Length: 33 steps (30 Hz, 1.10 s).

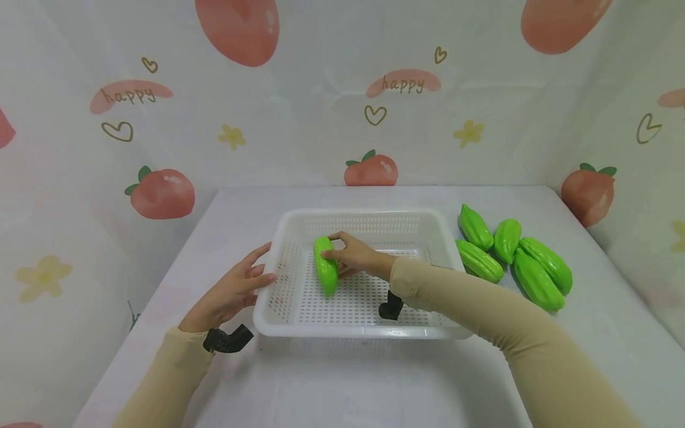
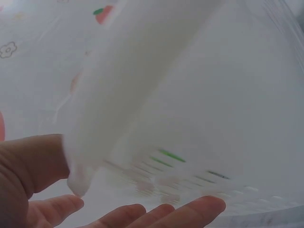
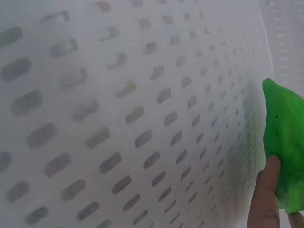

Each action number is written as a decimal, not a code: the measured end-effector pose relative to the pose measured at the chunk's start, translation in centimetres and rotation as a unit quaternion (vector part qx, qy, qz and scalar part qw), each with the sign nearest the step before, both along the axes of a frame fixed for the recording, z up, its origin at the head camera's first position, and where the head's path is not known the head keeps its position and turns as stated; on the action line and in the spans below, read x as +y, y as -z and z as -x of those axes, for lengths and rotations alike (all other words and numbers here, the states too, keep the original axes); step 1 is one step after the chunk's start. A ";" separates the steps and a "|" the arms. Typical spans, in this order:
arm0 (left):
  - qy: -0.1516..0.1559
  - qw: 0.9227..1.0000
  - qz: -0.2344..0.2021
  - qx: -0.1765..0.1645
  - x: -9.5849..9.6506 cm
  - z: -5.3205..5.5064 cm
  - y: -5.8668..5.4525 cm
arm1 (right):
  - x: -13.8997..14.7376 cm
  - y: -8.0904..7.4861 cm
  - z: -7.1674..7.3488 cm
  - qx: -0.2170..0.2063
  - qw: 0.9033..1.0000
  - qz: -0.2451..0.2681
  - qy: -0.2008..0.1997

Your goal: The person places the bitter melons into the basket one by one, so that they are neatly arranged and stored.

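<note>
My right hand (image 1: pixel 357 254) is inside a white perforated plastic basket (image 1: pixel 364 331). Its thumb and fingers pinch an elongated, bright green ridged fruit (image 1: pixel 325 270), which stands tilted above the basket floor, pointed end downward. In the right wrist view, the fruit (image 3: pixel 285 142) shows at the right edge with fingertips on it; part of it is cut off. My left hand (image 1: pixel 235 291) holds the basket's left rim, thumb over the edge and fingers outside. From the left wrist, the basket wall (image 2: pixel 213 104) fills much of the view, with the fingers (image 2: pixel 190 213) spread along it.
Several similar green ridged fruits (image 1: pixel 537 282) lie on the white-covered table (image 1: pixel 364 380) to the basket's right, one close against its side. A printed cloth (image 1: pixel 316 119) with fruit and "happy" lettering encloses the back and sides.
</note>
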<state>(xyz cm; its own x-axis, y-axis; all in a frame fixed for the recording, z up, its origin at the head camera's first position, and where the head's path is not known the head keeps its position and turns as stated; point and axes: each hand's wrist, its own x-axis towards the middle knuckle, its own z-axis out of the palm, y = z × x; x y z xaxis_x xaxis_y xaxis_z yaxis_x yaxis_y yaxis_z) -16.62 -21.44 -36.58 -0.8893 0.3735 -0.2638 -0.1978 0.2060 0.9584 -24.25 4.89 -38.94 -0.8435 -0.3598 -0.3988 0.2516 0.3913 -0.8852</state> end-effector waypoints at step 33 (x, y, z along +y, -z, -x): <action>0.006 1.000 0.002 0.006 0.0 -0.1 0.0 | -3.2 0.6 0.4 0.005 0.999 0.036 0.005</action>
